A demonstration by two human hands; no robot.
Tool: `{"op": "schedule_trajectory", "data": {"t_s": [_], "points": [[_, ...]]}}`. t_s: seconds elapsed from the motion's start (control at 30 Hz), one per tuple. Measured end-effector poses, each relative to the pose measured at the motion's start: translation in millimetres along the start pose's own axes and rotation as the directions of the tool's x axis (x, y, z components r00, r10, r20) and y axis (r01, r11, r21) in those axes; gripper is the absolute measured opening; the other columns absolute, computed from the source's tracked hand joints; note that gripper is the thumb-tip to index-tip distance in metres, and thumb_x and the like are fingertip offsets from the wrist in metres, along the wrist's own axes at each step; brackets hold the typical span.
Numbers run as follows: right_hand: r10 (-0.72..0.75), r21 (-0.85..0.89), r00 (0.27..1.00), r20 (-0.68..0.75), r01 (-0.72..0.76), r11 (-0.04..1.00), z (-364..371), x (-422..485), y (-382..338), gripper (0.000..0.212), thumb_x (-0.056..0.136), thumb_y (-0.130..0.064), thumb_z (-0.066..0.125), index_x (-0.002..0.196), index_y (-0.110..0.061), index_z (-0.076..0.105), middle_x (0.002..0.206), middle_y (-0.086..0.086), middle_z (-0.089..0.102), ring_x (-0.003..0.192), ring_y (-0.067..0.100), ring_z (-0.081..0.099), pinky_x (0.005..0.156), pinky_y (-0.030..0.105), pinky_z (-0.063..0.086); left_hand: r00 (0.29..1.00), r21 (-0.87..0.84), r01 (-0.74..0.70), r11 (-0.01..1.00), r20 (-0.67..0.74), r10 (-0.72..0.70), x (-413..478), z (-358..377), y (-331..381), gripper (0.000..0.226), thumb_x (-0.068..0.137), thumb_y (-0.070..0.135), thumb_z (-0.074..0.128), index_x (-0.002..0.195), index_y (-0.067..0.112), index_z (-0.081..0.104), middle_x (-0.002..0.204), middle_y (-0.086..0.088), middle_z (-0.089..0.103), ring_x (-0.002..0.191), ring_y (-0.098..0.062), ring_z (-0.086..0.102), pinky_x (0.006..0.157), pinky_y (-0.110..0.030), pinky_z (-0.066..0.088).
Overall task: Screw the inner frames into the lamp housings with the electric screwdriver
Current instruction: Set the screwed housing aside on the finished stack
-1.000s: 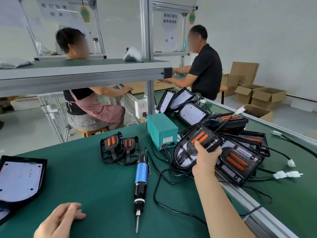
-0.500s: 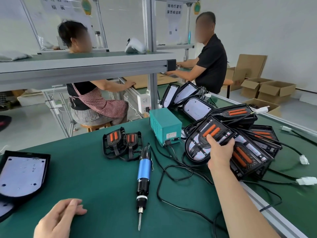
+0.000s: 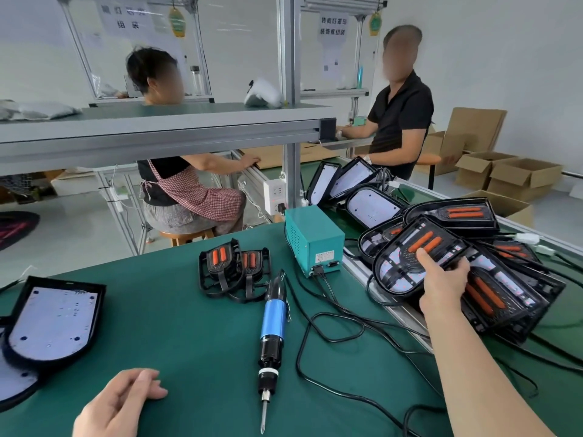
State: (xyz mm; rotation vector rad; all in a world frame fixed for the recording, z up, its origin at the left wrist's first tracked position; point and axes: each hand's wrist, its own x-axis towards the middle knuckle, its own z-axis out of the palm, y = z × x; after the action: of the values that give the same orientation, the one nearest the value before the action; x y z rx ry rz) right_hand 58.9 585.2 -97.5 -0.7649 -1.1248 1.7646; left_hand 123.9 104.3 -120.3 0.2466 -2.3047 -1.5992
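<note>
My right hand [image 3: 443,280] grips the near edge of a black lamp housing [image 3: 407,263] with two orange strips, on top of a pile of several similar housings [image 3: 492,291] at the right. My left hand [image 3: 116,405] rests on the green table near the front edge, fingers loosely curled and holding nothing. The blue and black electric screwdriver [image 3: 272,329] lies in the middle of the table, bit pointing toward me. Two black inner frames [image 3: 235,268] with orange inserts lie behind it. Another housing [image 3: 53,320] lies face up at the left.
A teal power box [image 3: 312,239] stands behind the screwdriver, with black cables [image 3: 334,329] looping across the table. An aluminium rail [image 3: 378,294] runs under the pile. A shelf beam [image 3: 157,134] crosses overhead. Two people sit at benches beyond. Cardboard boxes [image 3: 511,175] stand at the far right.
My right hand has lifted the top housing a little from the pile and drawn it toward me. My left hand stays on the table. The view has shifted slightly.
</note>
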Motion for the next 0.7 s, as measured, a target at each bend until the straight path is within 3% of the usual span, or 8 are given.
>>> {"op": "schedule_trajectory", "data": {"t_s": [0.17, 0.3, 0.37, 0.43, 0.57, 0.7], "points": [[0.004, -0.061, 1.0, -0.029, -0.006, 0.998, 5.0, 5.7, -5.3, 0.075, 0.082, -0.019, 0.084, 0.145, -0.028, 0.044, 0.132, -0.004, 0.059, 0.113, 0.015, 0.061, 0.104, 0.033, 0.047, 1.0, 0.017, -0.007, 1.0, 0.012, 0.007, -2.0, 3.0, 3.9, 0.029, 0.097, 0.016, 0.064, 0.078, 0.037, 0.071, 0.068, 0.007, 0.076, 0.087, 0.007, 0.066, 0.071, 0.006, 0.037], [-0.002, -0.101, 0.996, -0.085, -0.007, 0.995, 11.6, -4.4, -0.9, 0.077, 0.084, -0.024, 0.083, 0.148, -0.026, 0.04, 0.127, -0.003, 0.056, 0.118, 0.021, 0.06, 0.106, 0.035, 0.047, 1.0, 0.024, -0.001, 1.0, 0.025, 0.001, -1.7, 3.1, 4.5, 0.029, 0.096, 0.018, 0.065, 0.076, 0.039, 0.07, 0.068, 0.01, 0.075, 0.084, 0.01, 0.064, 0.069, 0.005, 0.037], [0.01, -0.121, 0.993, -0.119, -0.025, 0.992, 14.1, -9.1, -1.5, 0.08, 0.085, -0.024, 0.082, 0.151, -0.024, 0.036, 0.137, 0.006, 0.055, 0.124, 0.025, 0.058, 0.11, 0.04, 0.045, 0.999, 0.024, 0.001, 1.0, 0.036, -0.001, -0.9, 2.4, 5.3, 0.028, 0.096, 0.02, 0.065, 0.076, 0.04, 0.069, 0.067, 0.011, 0.075, 0.084, 0.009, 0.063, 0.067, 0.005, 0.036], [0.034, -0.134, 0.991, -0.13, -0.051, 0.99, 15.8, -14.7, -4.1, 0.085, 0.087, -0.019, 0.08, 0.155, -0.024, 0.029, 0.146, 0.013, 0.051, 0.127, 0.027, 0.056, 0.112, 0.043, 0.043, 0.999, 0.03, -0.001, 1.0, 0.048, 0.0, 0.2, 1.4, 5.9, 0.027, 0.095, 0.021, 0.065, 0.077, 0.04, 0.069, 0.068, 0.011, 0.075, 0.082, 0.006, 0.063, 0.066, 0.004, 0.036], [0.033, -0.104, 0.991, -0.13, -0.047, 0.993, 19.3, -30.5, -13.0, 0.093, 0.089, -0.004, 0.073, 0.16, -0.024, 0.017, 0.15, 0.013, 0.046, 0.119, 0.021, 0.056, 0.107, 0.034, 0.045, 0.998, 0.043, 0.011, 0.999, 0.067, -0.014, 1.5, 1.1, 4.4, 0.024, 0.096, 0.02, 0.066, 0.075, 0.031, 0.072, 0.068, 0.01, 0.075, 0.084, -0.009, 0.068, 0.064, 0.002, 0.036], [0.062, -0.093, 0.98, -0.189, -0.081, 0.992, 25.9, -54.8, -24.5, 0.091, 0.09, -0.003, 0.068, 0.161, -0.016, 0.011, 0.159, 0.014, 0.03, 0.133, 0.028, 0.049, 0.111, 0.039, 0.044, 0.997, 0.057, 0.019, 0.998, 0.076, -0.023, 2.2, 1.1, 3.3, 0.017, 0.097, 0.022, 0.064, 0.083, 0.02, 0.074, 0.068, 0.011, 0.075, 0.088, -0.016, 0.069, 0.063, 0.001, 0.036]]}}
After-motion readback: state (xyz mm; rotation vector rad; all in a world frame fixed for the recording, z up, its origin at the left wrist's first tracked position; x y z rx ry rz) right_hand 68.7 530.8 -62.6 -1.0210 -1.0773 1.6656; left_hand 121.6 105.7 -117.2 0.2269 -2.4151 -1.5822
